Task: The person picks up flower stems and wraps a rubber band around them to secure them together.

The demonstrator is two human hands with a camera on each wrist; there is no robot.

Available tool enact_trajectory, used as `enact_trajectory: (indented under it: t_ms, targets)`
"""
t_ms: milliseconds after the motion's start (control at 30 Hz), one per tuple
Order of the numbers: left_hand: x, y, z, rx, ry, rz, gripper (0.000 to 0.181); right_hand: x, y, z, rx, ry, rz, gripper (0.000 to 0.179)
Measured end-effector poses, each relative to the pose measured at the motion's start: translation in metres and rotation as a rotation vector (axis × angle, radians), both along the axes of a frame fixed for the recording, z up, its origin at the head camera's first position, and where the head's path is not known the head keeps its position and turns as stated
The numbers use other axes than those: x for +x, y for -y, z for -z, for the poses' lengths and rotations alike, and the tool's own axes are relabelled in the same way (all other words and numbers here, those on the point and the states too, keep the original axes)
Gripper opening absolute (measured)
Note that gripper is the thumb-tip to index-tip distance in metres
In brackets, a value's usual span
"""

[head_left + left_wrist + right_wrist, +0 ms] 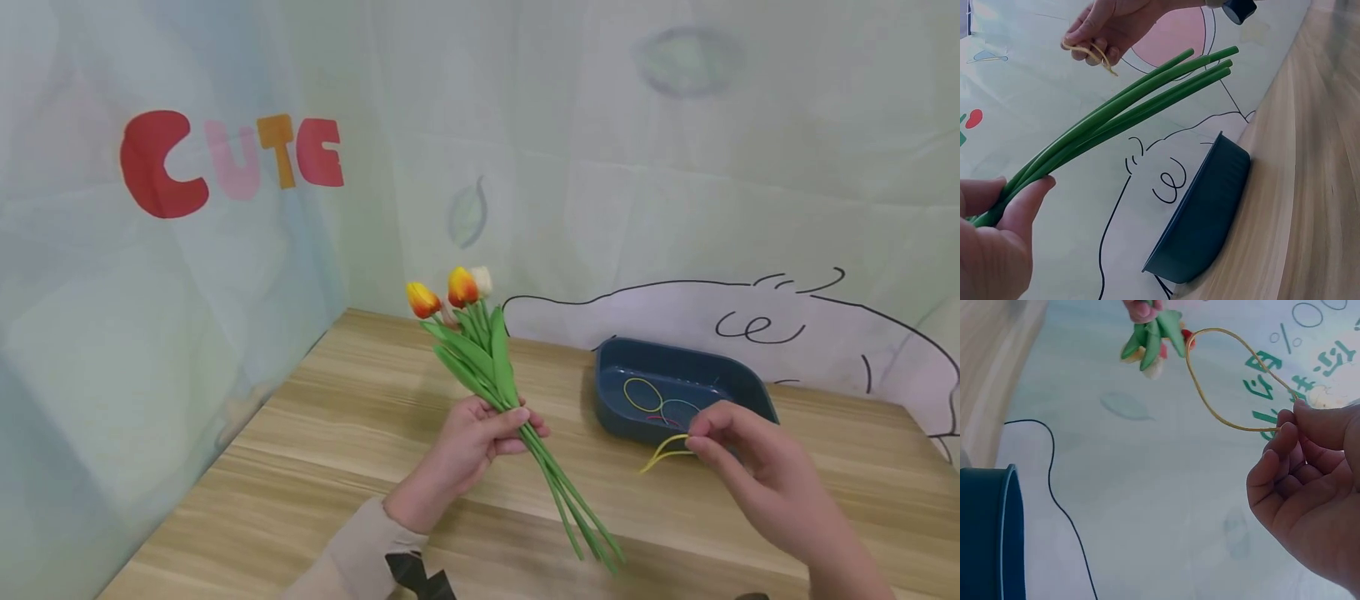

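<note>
My left hand [476, 437] grips a bunch of artificial tulips [498, 367] around the upper stems, thumb across the front. Orange-yellow and pale blooms top the bunch at the upper left, and its bare green stems [1122, 106] fan out toward the lower right. Between thumb and fingertips, my right hand [757, 475] pinches a yellow rubber band [663, 450]. In the right wrist view this rubber band [1200, 394] hangs as a wide loop, apart from the flowers. The right hand is in front of the near right side of a dark blue bin.
The dark blue bin [611, 417] stands at the back right of the wooden table [315, 467], with several coloured rubber bands [642, 395] inside. Printed fabric [525, 125] hangs behind and to the left, with "CUTE" lettering on the left side.
</note>
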State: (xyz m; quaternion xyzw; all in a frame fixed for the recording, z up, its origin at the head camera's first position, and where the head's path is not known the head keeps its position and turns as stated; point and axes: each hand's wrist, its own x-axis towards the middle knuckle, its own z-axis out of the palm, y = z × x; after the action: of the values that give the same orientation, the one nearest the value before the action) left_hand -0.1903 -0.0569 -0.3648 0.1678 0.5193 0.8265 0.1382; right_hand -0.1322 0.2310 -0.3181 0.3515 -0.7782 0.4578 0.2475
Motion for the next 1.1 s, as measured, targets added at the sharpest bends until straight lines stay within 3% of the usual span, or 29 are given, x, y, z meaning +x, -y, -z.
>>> enact_trajectory:
  t_ms: [300, 433, 600, 733, 1100]
  targets:
    - [-0.002, 0.004, 0.0, 0.031, -0.004, -0.007, 0.013, 0.017, 0.006, -0.008, 0.021, -0.03, -0.055, 0.022]
    - [-0.002, 0.005, -0.003, 0.034, 0.004, -0.034, 0.012, 0.02, 0.01, -0.009, -0.035, -0.044, -0.178, 0.008]
    - [-0.002, 0.007, -0.008, 0.046, 0.023, -0.063, 0.014, 0.021, 0.016, -0.01, -0.079, -0.05, -0.313, 0.004]
    - [-0.002, 0.008, -0.011, 0.064, 0.035, -0.076, 0.016, 0.023, 0.019, -0.01, -0.062, -0.068, -0.33, 0.004]
    - [0.0, 0.011, -0.015, 0.096, 0.034, -0.093, 0.018, 0.029, 0.023, -0.009, 0.013, -0.097, -0.264, 0.005]
